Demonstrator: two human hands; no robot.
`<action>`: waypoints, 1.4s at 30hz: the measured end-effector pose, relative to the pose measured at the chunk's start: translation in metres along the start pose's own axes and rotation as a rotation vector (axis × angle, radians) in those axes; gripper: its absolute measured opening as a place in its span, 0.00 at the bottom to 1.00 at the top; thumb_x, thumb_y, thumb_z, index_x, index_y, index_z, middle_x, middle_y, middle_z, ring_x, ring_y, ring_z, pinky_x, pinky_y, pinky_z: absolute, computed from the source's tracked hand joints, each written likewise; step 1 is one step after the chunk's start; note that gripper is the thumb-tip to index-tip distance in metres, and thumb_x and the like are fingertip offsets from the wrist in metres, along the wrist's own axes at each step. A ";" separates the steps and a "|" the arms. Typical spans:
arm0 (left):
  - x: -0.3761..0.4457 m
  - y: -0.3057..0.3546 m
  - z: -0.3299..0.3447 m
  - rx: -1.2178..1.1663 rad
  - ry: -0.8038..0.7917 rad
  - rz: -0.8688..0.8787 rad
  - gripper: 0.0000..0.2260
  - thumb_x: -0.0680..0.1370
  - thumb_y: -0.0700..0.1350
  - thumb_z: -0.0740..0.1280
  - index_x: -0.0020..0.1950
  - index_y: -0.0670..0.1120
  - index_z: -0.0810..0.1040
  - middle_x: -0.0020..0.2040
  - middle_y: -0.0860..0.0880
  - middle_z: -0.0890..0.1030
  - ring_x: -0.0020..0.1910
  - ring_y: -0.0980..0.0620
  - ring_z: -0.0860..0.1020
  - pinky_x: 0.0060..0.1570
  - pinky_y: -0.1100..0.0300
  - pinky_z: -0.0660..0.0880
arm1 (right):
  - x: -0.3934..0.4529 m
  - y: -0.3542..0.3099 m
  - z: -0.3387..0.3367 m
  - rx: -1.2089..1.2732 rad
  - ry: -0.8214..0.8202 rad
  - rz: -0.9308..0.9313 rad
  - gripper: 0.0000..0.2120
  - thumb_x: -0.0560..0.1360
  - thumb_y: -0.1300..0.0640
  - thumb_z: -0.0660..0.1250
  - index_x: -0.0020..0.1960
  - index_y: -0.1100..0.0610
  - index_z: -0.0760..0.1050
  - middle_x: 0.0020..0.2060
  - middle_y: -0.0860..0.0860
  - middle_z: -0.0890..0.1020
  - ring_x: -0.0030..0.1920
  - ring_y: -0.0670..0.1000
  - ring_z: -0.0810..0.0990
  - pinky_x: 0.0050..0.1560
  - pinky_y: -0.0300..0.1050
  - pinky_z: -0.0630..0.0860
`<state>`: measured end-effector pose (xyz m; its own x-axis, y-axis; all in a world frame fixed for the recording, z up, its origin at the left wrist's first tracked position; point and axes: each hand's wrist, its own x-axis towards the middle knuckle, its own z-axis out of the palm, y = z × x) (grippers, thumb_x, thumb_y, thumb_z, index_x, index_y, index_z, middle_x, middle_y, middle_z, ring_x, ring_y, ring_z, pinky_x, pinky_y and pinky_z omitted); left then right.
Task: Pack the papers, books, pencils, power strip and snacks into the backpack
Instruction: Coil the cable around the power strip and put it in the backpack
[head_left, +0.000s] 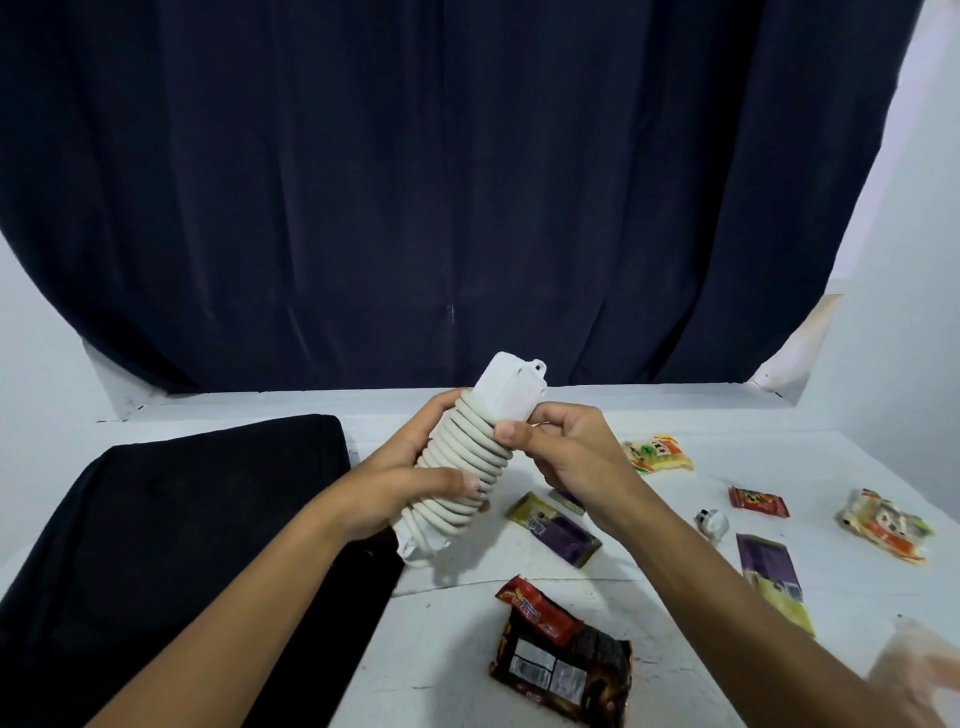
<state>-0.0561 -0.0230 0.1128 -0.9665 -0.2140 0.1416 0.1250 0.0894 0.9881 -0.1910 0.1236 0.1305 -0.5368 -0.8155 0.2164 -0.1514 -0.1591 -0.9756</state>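
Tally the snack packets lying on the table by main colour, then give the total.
Red or dark brown: 2, the large packet and the small red packet
Purple and yellow: 2
Pale yellow with orange: 2
Total: 6

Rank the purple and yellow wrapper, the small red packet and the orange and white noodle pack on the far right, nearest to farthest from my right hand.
From the right hand:
1. Purple and yellow wrapper, just below it.
2. Small red packet, farther right.
3. Orange and white noodle pack, by the right edge.
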 end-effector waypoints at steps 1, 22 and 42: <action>0.001 0.005 -0.001 0.113 0.040 0.008 0.33 0.67 0.39 0.75 0.69 0.53 0.69 0.58 0.41 0.78 0.52 0.40 0.80 0.47 0.51 0.79 | -0.002 0.001 0.002 0.017 0.014 -0.013 0.09 0.74 0.64 0.70 0.37 0.62 0.72 0.16 0.43 0.72 0.18 0.39 0.70 0.21 0.27 0.64; 0.023 0.052 0.007 0.944 0.711 0.195 0.28 0.64 0.56 0.77 0.57 0.58 0.67 0.43 0.56 0.80 0.43 0.51 0.79 0.45 0.49 0.77 | -0.007 -0.013 -0.031 -0.665 -0.004 0.045 0.05 0.77 0.55 0.68 0.52 0.51 0.75 0.36 0.53 0.79 0.35 0.56 0.78 0.38 0.47 0.76; 0.033 0.063 0.006 1.228 -0.077 -0.047 0.35 0.57 0.56 0.78 0.59 0.65 0.67 0.48 0.57 0.78 0.49 0.56 0.76 0.48 0.51 0.78 | 0.035 -0.047 -0.034 -0.550 -0.133 -0.476 0.04 0.69 0.63 0.75 0.43 0.61 0.82 0.36 0.51 0.83 0.37 0.44 0.80 0.41 0.39 0.76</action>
<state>-0.0812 -0.0189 0.1794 -0.9803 -0.1875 0.0626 -0.1637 0.9475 0.2745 -0.2313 0.1212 0.1857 -0.2097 -0.7939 0.5708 -0.7560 -0.2386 -0.6096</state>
